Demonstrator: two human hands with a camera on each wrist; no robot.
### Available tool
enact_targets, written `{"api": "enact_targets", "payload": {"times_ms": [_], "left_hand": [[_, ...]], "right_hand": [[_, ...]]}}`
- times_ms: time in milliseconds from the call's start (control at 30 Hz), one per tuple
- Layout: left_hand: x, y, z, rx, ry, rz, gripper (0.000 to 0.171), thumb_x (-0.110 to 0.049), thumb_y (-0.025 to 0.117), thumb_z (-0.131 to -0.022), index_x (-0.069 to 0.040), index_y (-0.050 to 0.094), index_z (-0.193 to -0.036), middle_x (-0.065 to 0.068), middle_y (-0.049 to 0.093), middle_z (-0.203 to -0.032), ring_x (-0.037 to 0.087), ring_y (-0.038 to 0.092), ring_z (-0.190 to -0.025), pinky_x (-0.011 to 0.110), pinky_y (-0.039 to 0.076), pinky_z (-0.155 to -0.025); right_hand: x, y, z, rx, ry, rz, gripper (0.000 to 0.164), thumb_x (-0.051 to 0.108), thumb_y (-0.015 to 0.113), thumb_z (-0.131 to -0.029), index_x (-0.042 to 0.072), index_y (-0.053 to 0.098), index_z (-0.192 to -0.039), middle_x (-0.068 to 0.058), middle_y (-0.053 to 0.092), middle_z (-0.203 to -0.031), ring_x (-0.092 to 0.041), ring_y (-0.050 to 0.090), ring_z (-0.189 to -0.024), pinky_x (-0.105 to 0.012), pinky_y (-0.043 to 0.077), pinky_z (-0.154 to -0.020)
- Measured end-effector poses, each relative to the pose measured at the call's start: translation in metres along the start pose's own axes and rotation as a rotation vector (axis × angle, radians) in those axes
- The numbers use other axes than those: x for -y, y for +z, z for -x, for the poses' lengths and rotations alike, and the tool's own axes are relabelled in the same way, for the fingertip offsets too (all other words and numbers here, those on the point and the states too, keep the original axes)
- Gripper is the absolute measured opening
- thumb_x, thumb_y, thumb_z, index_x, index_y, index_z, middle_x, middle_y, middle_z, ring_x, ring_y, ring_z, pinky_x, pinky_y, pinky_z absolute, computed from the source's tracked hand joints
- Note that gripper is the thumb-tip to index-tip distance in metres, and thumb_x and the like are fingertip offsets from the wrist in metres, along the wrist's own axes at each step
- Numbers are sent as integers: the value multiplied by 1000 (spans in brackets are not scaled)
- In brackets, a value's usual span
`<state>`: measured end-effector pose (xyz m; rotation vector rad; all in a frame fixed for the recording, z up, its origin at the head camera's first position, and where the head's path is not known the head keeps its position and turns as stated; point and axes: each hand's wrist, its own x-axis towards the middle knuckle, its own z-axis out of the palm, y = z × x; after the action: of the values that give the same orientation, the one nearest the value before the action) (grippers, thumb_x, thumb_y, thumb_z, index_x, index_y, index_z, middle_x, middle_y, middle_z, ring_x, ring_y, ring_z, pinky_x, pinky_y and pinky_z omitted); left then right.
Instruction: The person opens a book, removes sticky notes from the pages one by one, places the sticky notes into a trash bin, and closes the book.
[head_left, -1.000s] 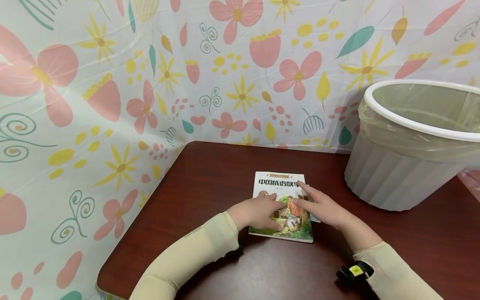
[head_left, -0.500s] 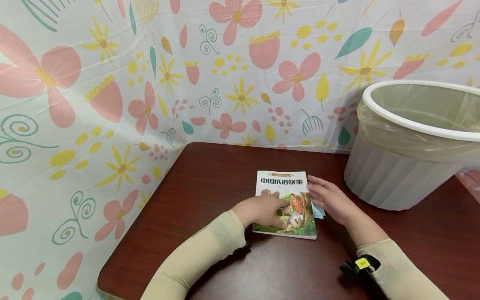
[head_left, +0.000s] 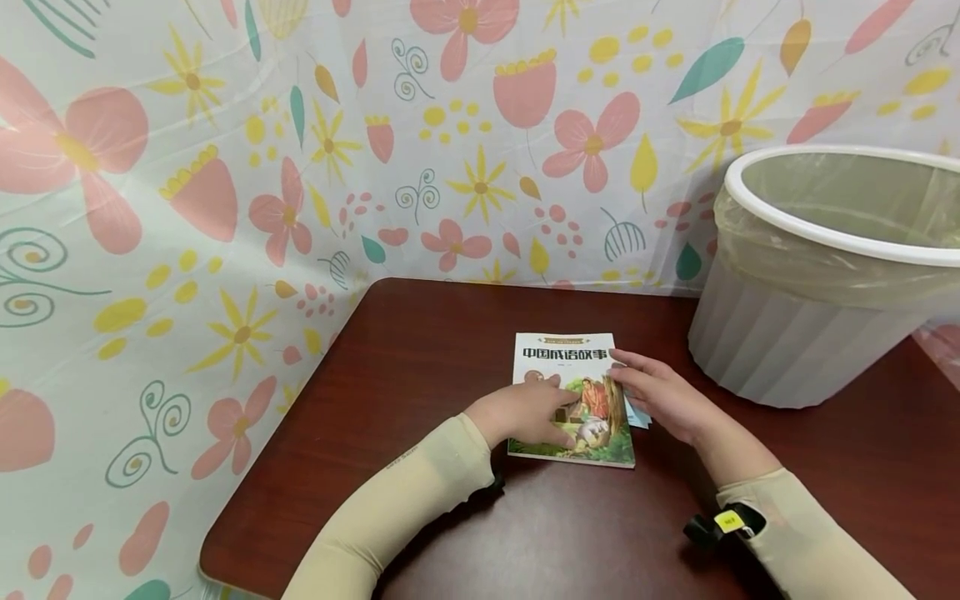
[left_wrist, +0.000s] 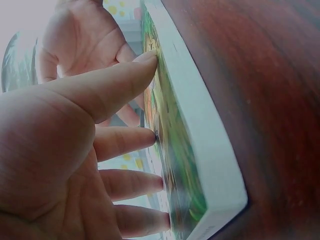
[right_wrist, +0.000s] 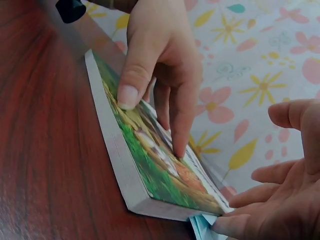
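A paperback book (head_left: 596, 446) with a white and illustrated cover lies flat on the dark red table. My left hand (head_left: 525, 412) rests on its cover with fingers spread; thumb and fingertips press the picture in the left wrist view, where the thick page block (left_wrist: 195, 115) shows. At the book's right edge is my right hand (head_left: 667, 404), fingers extended along that side. Folded light blue paper (right_wrist: 201, 226) pokes out from under this edge, right by a right fingertip. The rest of the paper is hidden beneath the book.
A grey waste bin (head_left: 795, 333) with a white rim and clear liner stands at the back right of the table (head_left: 420, 358). Behind the table hangs a floral curtain (head_left: 465, 200). Both forearms wear cream sleeves, with a black strap at the right wrist.
My right hand has moved off the cover to the book's right edge, and more of the blue paper shows there. The left hand stays on the book.
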<state>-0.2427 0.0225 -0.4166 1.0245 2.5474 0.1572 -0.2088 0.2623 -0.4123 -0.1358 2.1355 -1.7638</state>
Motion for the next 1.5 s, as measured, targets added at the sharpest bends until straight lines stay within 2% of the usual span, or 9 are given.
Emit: {"api": "enact_targets", "payload": {"times_ms": [533, 733, 867, 1033, 1133, 1233, 1300, 1400, 1500], "left_hand": [[1, -1, 2, 5, -6, 27, 76, -62, 66, -93, -35, 39, -159, 6, 24, -172, 40, 17, -160, 47, 40, -120], [1, 0, 1, 2, 1, 22, 75, -60, 67, -93, -34, 40, -159, 7, 26, -171, 38, 19, -159, 45, 43, -118], [1, 1, 2, 3, -2, 19, 75, -59, 67, -94, -34, 40, -159, 6, 26, -171, 37, 19, -160, 42, 44, -117], [0, 0, 3, 6, -6, 35, 78, -59, 67, -94, -35, 34, -161, 6, 24, -172, 38, 18, -160, 43, 42, -118], [1, -2, 4, 9, -6, 64, 81, -60, 67, -94, -36, 30, -162, 6, 23, -173, 38, 17, -160, 45, 40, -120], [4, -3, 4, -1, 8, 104, 83, -61, 65, -94, -35, 27, -163, 6, 23, -172, 36, 19, -160, 45, 38, -122], [7, -4, 3, -10, 18, 134, 83, -63, 63, -95, -35, 26, -164, 6, 23, -172, 33, 19, -160, 45, 36, -123], [12, -3, 1, -35, 41, 175, 82, -65, 60, -96, -33, 26, -164, 5, 24, -172, 28, 21, -160, 44, 33, -125], [15, -3, -1, -72, 61, 223, 80, -65, 58, -97, -31, 29, -164, 2, 28, -171, 22, 24, -159, 41, 31, -126]], "right_hand": [[3, 12, 4, -17, -5, -79, 74, 36, 49, -109, 3, 14, -165, -25, 22, -168, -40, 17, -157, -68, 13, -125], [2, 10, 4, -75, -15, -187, 73, 35, 45, -111, 2, 9, -165, -20, -1, -173, -43, -2, -160, -69, 13, -124], [1, 4, 4, -136, -3, -305, 70, 35, 40, -112, 6, 7, -166, -19, -7, -173, -42, -2, -160, -63, 16, -126], [1, -1, 4, -167, -18, -345, 69, 37, 41, -112, 7, 12, -166, -21, -3, -173, -41, 7, -160, -38, 47, -112], [1, -4, 4, -160, -32, -343, 71, 41, 41, -111, 7, 12, -166, -23, 3, -173, -38, 22, -158, -21, 53, -94], [1, -5, 4, -146, -30, -347, 73, 43, 41, -111, 8, 9, -167, -26, 10, -171, -23, 52, -141, -23, 56, -93], [1, -4, 3, -125, -28, -359, 74, 42, 42, -111, 8, 6, -167, -27, 14, -170, -12, 63, -124, -24, 57, -92], [0, -3, 1, -89, -17, -387, 75, 41, 44, -111, 9, 6, -166, -22, 37, -163, -9, 71, -111, -27, 59, -90], [1, 2, 1, -63, 1, -404, 75, 44, 46, -110, 9, 9, -165, -7, 58, -149, -12, 73, -110, -30, 60, -89]]}}
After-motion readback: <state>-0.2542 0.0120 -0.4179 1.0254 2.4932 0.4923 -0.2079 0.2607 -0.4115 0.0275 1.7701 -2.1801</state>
